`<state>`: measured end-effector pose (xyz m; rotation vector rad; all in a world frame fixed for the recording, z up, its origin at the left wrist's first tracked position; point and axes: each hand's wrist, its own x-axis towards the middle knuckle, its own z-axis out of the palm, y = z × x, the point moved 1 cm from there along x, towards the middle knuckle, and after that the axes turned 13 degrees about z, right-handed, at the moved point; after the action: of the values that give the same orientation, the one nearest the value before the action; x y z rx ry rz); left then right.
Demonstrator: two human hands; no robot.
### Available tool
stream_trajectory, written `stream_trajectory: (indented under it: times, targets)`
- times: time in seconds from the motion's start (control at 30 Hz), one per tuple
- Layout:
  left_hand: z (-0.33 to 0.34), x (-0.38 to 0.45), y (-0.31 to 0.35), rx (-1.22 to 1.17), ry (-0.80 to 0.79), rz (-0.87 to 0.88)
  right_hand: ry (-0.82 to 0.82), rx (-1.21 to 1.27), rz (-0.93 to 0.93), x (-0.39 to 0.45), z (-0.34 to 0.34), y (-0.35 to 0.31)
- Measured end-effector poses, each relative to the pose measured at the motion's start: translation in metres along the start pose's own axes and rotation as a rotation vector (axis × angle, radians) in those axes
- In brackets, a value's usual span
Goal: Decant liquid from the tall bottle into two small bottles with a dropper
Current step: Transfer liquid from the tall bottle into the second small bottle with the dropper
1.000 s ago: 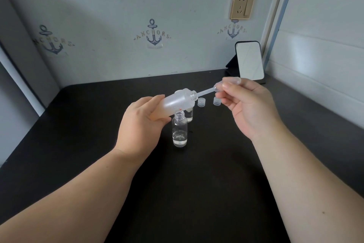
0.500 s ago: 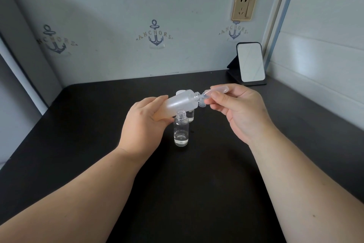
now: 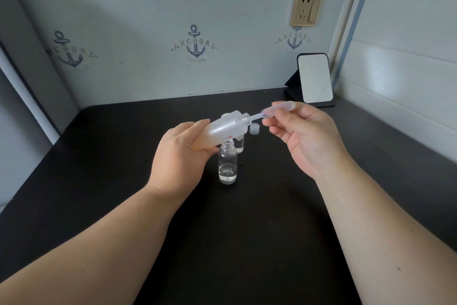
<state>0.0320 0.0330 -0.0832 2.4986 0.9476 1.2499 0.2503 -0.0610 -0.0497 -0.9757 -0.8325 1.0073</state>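
Note:
My left hand (image 3: 179,156) grips the tall frosted bottle (image 3: 226,129), tilted almost flat with its open neck pointing right. My right hand (image 3: 304,136) pinches the bulb of a clear plastic dropper (image 3: 274,110), whose thin stem reaches into the bottle's neck. Below the tall bottle stands a small clear bottle (image 3: 227,162), open, with a little liquid at its bottom. A second small bottle (image 3: 239,144) stands just behind it, largely hidden by the tall bottle.
A small clear cap (image 3: 254,129) lies on the black table (image 3: 99,181) behind the bottles. A small mirror on a stand (image 3: 314,78) is at the back right corner, under a wall socket (image 3: 306,8). Walls close off the back and right.
The dropper went deep into the tall bottle's neck half a second ago and has now been drawn back out to the right, with only its tip in the neck. My left hand keeps the bottle tilted.

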Motion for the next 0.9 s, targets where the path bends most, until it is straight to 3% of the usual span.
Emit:
stream_trajectory:
  times: [0.33,0.73,0.9]
  targets:
    - [0.001,0.001,-0.003,-0.002,0.007,-0.023,0.05,0.057,0.02,0.003,-0.011,-0.005]
    - [-0.001,0.002,-0.012,-0.076,0.097,-0.112,0.205,0.451,-0.011,0.008,-0.037,-0.015]
    - [-0.004,0.002,-0.013,-0.139,0.1,-0.141,0.209,0.48,-0.02,0.009,-0.043,-0.015]
